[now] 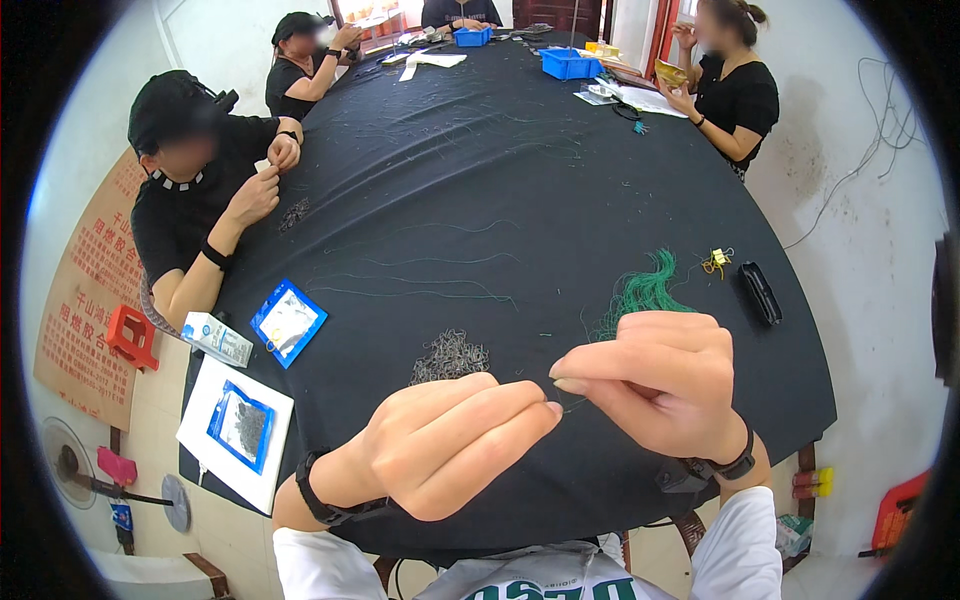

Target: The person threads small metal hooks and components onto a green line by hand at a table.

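Observation:
My left hand (455, 440) is closed in a pinch, thumb against the forefinger; what lies in its fingertips is too small to make out. Just right of it, my right hand (660, 380) pinches too, its fingertips a little apart from the left ones. A short bit of thin thread (572, 407) shows between the hands. Beyond my left hand lies a pile of small dark metal hooks (452, 357). Behind my right hand spreads a bundle of green thread (652, 288). Several single green threads (420, 281) are laid out on the black cloth farther off.
A black-clothed table (520, 200) stretches away. Right are a yellow binder clip (717, 262) and a black case (760, 293). Left are a blue-edged packet (289, 322), a small box (216, 339) and a white board (272, 467) bearing a bag (241, 427). Other people sit around the table.

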Tool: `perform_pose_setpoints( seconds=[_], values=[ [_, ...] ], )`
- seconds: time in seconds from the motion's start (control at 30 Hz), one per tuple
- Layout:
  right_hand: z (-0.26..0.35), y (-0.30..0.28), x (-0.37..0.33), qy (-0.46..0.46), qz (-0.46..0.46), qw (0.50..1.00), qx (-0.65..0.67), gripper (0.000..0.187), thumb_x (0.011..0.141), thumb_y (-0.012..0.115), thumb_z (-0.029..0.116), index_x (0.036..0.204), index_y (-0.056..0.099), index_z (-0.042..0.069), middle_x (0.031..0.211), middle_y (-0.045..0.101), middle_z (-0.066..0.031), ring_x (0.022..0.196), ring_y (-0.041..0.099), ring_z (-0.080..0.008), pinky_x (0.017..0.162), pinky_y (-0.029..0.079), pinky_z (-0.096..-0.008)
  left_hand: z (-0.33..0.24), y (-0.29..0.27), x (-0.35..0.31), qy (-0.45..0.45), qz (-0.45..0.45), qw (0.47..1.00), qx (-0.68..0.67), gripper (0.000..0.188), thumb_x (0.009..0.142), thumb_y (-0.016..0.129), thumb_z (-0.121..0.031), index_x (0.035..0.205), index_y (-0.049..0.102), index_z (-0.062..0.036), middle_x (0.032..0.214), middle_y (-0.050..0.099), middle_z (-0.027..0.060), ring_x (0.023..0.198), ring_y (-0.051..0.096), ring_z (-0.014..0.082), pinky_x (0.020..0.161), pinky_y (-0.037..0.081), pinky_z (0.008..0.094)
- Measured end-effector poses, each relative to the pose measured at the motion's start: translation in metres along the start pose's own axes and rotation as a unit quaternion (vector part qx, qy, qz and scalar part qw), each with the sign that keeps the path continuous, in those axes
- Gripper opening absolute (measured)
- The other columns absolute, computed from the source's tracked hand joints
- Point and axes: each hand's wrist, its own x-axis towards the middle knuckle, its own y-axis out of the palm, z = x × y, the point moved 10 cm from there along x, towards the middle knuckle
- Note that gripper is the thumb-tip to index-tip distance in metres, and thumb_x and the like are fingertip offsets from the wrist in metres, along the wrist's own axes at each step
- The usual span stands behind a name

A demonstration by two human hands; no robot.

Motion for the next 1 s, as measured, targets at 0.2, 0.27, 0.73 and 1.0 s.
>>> perform_pose_setpoints(
  seconds=[0.2,0.27,0.73,1.0],
  values=[
    [-0.019,0.015,-0.004,0.105,0.095,0.987,0.076,0.012,0.072,0.070,0.001,0.082,0.068,0.005,0.057,0.057,-0.0061,0.043,0.050,-0.0140,0.041,0.036,-0.0250,-0.002,-0.005,0.000,0.018,-0.026,0.999,-0.008,0.024,0.064,0.068,0.003,0.086,0.061,0.0103,0.077,0.062,0.0158,0.052,0.058,0.0184,0.044,0.047,0.0238],
    [-0.025,0.018,-0.006,0.136,0.107,0.979,0.107,0.010,0.073,0.068,0.000,0.082,0.068,0.004,0.058,0.059,-0.0069,0.043,0.052,-0.0114,0.041,0.036,-0.0236,0.009,-0.004,0.001,-0.056,-0.009,0.998,-0.024,0.027,0.068,0.071,0.008,0.092,0.062,-0.0006,0.081,0.066,0.0142,0.057,0.062,0.0184,0.049,0.049,0.0248],
    [-0.029,0.024,-0.009,0.162,0.103,0.969,0.155,0.012,0.071,0.068,-0.003,0.082,0.070,0.002,0.059,0.061,-0.0062,0.044,0.050,-0.0076,0.040,0.032,-0.0208,0.019,-0.010,0.003,-0.112,-0.032,0.991,-0.063,0.023,0.067,0.067,0.012,0.088,0.061,0.0033,0.081,0.066,0.0154,0.065,0.065,0.0218,0.055,0.053,0.0264],
    [-0.020,0.023,-0.007,0.125,0.084,0.979,0.137,0.017,0.066,0.069,-0.004,0.081,0.072,0.004,0.049,0.052,-0.0012,0.038,0.038,-0.0071,0.038,0.023,-0.0233,0.029,-0.010,-0.002,-0.186,-0.050,0.977,-0.096,0.016,0.071,0.064,0.012,0.085,0.061,0.0059,0.076,0.065,0.0137,0.063,0.065,0.0181,0.053,0.053,0.0240]
  ],
)
